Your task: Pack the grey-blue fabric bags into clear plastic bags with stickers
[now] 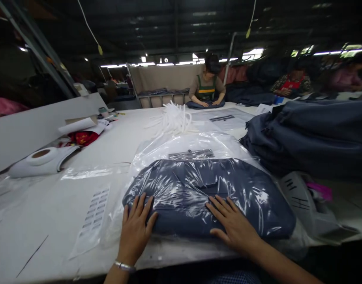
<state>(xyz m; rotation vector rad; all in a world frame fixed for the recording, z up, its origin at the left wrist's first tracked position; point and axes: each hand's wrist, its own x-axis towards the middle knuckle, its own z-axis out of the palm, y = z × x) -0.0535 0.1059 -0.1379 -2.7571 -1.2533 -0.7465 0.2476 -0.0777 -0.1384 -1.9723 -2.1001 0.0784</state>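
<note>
A folded dark blue garment (181,227) lies in a clear plastic bag (151,148) on the white table (62,232) in front of me. My left hand (136,225) rests flat on the left part of the bag, fingers spread. On its right part my right hand (232,225) lies flat too, with the thumb apart. Wrinkles and bright reflections run across the plastic between the hands. Beyond the garment, the bag's far end stretches out flat, with a dark printed strip (191,154) near it.
Dark blue cloth (314,134) is heaped at the right, above a grey plastic basket (299,197). White strips (176,118) lie bunched farther back. A label sheet (93,217) and a paper roll (41,156) are at the left. Across the table sits a co-worker (207,86).
</note>
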